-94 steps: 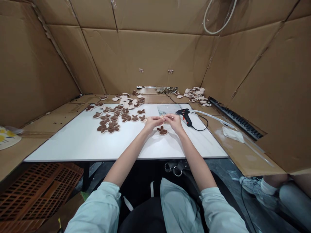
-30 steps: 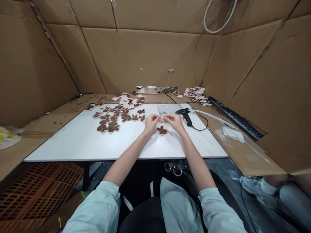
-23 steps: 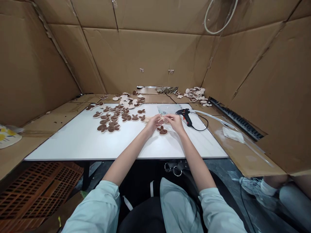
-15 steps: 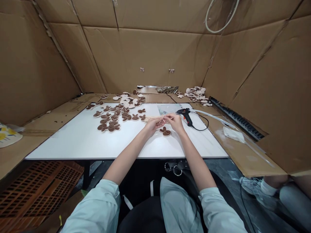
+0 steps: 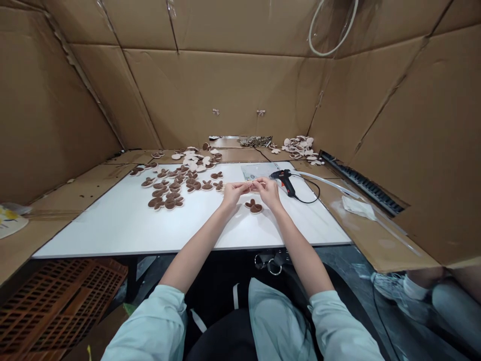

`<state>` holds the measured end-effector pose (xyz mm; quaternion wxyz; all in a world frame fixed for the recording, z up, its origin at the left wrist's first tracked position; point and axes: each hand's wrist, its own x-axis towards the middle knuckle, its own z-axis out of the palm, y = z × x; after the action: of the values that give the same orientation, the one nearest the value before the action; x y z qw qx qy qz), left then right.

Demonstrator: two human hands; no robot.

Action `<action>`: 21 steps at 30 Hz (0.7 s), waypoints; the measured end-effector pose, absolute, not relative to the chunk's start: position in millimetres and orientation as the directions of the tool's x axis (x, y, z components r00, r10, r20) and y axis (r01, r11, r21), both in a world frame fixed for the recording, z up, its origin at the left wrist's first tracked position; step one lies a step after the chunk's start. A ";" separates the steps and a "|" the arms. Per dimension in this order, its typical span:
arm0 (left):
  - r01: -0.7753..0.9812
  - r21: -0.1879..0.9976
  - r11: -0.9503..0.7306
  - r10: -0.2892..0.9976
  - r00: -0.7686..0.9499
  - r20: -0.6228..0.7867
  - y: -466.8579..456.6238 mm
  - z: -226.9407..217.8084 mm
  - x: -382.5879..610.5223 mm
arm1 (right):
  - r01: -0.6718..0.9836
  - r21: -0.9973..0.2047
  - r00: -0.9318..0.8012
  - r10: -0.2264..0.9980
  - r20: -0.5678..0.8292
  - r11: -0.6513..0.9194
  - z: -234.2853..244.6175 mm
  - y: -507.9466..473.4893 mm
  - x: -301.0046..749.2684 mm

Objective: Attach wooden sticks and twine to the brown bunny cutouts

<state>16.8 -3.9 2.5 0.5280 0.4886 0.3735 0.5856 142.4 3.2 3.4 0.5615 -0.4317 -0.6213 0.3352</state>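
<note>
- Over the middle of a white rectangular table [image 5: 112,235], a bare left hand [image 5: 233,193] and a bare right hand [image 5: 268,193] meet near each other; their fingers are together, clamped from both sides on a thin pale wooden stick [image 5: 254,186]; it is too small to see more of it
- just below the hands, apart from them, lies a brown-and-cream rabbit-shaped cutout [image 5: 253,206]
- left of the left hand, a cluster of matching brown-and-cream cutouts [image 5: 175,186] spreads beside a bunch of short pale wooden sticks [image 5: 221,188]
- right of the right hand, a black-and-orange hot glue gun [image 5: 286,182] lies near a clear plastic sheet [image 5: 255,172]
</note>
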 end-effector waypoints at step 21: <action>-0.348 0.937 -0.037 0.992 0.100 0.077 3.4 -1.7 18.4 | 0.221 -0.870 0.004 0.892 0.453 0.441 -4.8 7.7 146.2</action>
<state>18.4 3.4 -1.7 0.5923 0.4461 0.3612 0.5654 146.2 7.7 -4.8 0.5590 -0.4354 -0.6388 0.3000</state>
